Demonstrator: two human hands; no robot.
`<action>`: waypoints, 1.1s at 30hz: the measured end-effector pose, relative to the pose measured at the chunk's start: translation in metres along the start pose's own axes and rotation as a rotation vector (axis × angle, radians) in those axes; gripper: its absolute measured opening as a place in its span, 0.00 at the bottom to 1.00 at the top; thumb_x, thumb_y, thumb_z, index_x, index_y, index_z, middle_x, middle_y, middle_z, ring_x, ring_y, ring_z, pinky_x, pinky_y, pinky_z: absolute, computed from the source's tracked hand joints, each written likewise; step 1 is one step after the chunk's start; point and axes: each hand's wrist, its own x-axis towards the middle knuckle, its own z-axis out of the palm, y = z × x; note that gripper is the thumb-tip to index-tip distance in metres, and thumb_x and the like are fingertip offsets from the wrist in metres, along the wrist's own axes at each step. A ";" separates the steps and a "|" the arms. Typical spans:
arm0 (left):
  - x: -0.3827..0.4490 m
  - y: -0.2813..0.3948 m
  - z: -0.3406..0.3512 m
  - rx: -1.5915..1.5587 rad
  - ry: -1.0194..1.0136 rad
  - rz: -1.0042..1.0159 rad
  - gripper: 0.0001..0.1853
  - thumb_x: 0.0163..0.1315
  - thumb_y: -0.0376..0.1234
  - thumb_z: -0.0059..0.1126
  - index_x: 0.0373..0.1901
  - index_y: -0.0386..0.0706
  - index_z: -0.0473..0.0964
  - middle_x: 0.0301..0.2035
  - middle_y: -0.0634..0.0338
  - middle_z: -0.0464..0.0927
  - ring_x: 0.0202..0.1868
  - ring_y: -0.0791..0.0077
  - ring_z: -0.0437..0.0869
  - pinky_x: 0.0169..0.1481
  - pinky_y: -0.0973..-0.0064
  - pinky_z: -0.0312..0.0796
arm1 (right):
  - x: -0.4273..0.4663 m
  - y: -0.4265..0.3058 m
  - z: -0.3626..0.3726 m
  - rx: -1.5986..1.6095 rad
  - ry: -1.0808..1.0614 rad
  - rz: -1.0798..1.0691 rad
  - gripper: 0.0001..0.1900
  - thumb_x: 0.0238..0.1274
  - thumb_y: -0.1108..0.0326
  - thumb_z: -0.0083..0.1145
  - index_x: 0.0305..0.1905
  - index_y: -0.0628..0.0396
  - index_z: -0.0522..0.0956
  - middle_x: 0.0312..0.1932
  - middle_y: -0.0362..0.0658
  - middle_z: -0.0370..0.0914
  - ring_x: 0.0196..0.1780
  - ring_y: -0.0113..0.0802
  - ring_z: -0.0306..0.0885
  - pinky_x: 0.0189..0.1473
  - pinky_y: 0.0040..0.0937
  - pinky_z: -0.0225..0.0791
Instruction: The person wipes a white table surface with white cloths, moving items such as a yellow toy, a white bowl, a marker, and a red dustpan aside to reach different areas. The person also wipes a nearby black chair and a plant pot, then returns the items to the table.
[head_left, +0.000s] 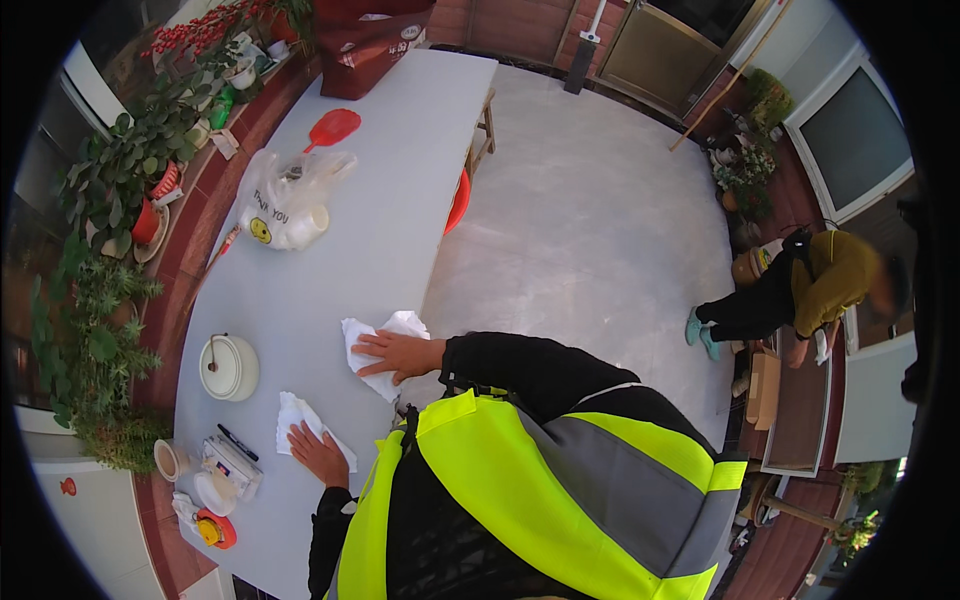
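My right hand (394, 354) lies palm down, fingers spread, on a crumpled white paper towel (411, 324) near the long edge of a pale grey table (352, 277). Lower in the view, my left hand (319, 452) rests flat on a second white sheet (296, 415), which looks like paper towel too. Neither hand visibly grips its sheet. Beyond my left hand stands a cream lidded pot (229, 367) with a thin handle. A black marker pen (238, 442) lies beside a pack of tissues (231, 466), close to the left hand.
A clear plastic bag (281, 206), red fly swatter (335, 127) and dark red bag (367, 52) stand along the table. Cups (171, 459), a white bowl (214, 491) and an orange tape-like roll (217, 529) sit at its near end. Potted plants (135, 169) line the ledge. Another person (810, 285) bends at the right wall.
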 end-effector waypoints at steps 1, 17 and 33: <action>-0.002 0.003 0.001 0.009 -0.008 -0.014 0.30 0.69 0.40 0.42 0.70 0.38 0.53 0.70 0.45 0.49 0.73 0.47 0.45 0.73 0.51 0.40 | -0.002 0.006 -0.001 0.008 0.064 -0.042 0.35 0.48 0.51 0.65 0.66 0.35 0.67 0.74 0.46 0.49 0.77 0.48 0.41 0.71 0.53 0.39; 0.083 0.158 0.013 -0.049 -0.100 0.048 0.37 0.64 0.40 0.51 0.68 0.28 0.49 0.69 0.35 0.46 0.72 0.39 0.42 0.74 0.52 0.38 | -0.011 0.104 -0.051 -0.181 0.043 -0.012 0.30 0.58 0.45 0.56 0.66 0.33 0.66 0.74 0.42 0.51 0.76 0.43 0.44 0.71 0.54 0.38; 0.116 0.192 0.018 -0.062 -0.023 0.020 0.34 0.66 0.35 0.45 0.70 0.31 0.48 0.71 0.41 0.44 0.73 0.46 0.42 0.76 0.57 0.38 | -0.047 0.286 -0.142 -0.319 0.242 0.537 0.35 0.60 0.43 0.52 0.69 0.44 0.61 0.73 0.49 0.50 0.76 0.46 0.44 0.72 0.56 0.37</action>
